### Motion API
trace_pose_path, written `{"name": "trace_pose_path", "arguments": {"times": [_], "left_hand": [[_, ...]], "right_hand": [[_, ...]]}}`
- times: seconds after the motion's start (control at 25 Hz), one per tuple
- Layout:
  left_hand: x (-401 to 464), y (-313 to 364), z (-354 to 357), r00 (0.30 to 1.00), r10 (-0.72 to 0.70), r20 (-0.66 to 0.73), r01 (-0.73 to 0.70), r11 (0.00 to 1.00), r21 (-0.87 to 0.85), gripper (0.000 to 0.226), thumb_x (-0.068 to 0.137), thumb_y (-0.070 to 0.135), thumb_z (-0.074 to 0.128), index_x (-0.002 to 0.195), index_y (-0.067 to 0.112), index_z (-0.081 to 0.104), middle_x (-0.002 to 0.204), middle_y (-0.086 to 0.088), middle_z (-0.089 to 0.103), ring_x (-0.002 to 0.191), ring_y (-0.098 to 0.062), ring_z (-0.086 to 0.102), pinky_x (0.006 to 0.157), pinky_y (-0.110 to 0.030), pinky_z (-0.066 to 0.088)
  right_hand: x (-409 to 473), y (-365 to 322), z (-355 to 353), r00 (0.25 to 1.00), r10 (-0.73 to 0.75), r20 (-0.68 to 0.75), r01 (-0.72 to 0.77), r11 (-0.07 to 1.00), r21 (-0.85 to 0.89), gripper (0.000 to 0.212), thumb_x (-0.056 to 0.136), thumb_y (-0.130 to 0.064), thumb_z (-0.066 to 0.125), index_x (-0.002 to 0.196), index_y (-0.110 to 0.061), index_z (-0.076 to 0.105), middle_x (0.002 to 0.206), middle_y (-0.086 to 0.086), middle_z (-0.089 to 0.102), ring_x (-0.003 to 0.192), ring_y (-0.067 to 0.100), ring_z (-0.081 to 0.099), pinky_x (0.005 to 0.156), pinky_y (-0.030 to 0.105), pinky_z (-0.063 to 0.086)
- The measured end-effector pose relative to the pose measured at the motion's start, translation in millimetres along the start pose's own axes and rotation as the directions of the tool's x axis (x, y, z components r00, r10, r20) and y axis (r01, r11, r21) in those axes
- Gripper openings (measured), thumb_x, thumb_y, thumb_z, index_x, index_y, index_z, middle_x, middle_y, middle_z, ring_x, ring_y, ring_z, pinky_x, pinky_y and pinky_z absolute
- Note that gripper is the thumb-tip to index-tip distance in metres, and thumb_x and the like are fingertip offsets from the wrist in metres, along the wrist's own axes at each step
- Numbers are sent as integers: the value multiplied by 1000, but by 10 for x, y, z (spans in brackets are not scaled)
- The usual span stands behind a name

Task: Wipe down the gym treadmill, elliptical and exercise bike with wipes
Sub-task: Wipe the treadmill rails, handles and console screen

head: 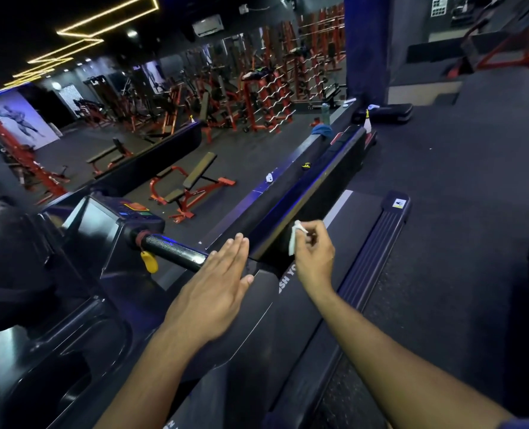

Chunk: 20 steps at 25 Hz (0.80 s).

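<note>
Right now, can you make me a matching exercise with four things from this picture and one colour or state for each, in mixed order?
Column one:
1. left hand
2. right hand
3. safety key tag
4. flat bench frame

Column two:
a. yellow
b. pinches a white wipe
c. orange-red
d. fingers straight, flat at the end of the handlebar

Pairs: 1-d, 2-b, 3-a, 4-c
</note>
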<state>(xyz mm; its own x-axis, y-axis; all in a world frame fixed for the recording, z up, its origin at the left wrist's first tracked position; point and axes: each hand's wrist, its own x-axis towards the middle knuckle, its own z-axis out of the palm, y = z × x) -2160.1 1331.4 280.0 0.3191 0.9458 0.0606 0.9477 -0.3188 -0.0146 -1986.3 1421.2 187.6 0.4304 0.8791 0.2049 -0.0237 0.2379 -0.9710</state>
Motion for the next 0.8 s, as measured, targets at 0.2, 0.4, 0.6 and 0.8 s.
{"name": "trace_pose_path", "arguments": {"times": [0.2, 0.4, 0.6, 0.8], "left_hand": [[18, -44, 27, 1000, 12, 20, -11, 1000, -17, 77, 92, 61, -1, 160, 27, -10, 162, 18, -20, 143, 12, -26, 117, -14, -16], [201, -10, -65, 996, 73, 59, -68, 993, -97, 69, 102, 57, 14, 160, 29, -10, 166, 17, -17, 148, 10, -20, 119, -15, -12], [825, 193, -10, 991, 137, 7, -134, 978, -158, 59, 111, 32, 27, 162, 22, -1, 168, 10, -6, 153, 1, -10, 127, -28, -1], [863, 161, 48, 991, 132, -14, -133, 982, -137, 56, 111, 27, 28, 161, 23, 3, 162, 18, -8, 151, 5, -9, 118, -11, -10]], "right_hand": [[-596, 223, -51, 977, 132, 170, -127, 991, -42, 15, 96, -19, 62, 83, -26, 57, 71, -8, 61, 60, 7, 55, 58, 26, 46], [-178, 45, -280, 991, -74, 112, 75, 997, -11, 14, 94, -7, 63, 91, -21, 65, 91, -6, 63, 76, 8, 60, 66, 23, 50], [-30, 0, -100, 959, -243, 147, 259, 961, -98, 12, 93, -4, 62, 94, -15, 64, 95, -5, 61, 87, 9, 61, 75, 22, 48], [193, 123, -50, 954, -273, 125, 283, 956, -71, 8, 96, -7, 60, 94, -14, 63, 95, -3, 62, 85, 8, 60, 72, 18, 46]]}}
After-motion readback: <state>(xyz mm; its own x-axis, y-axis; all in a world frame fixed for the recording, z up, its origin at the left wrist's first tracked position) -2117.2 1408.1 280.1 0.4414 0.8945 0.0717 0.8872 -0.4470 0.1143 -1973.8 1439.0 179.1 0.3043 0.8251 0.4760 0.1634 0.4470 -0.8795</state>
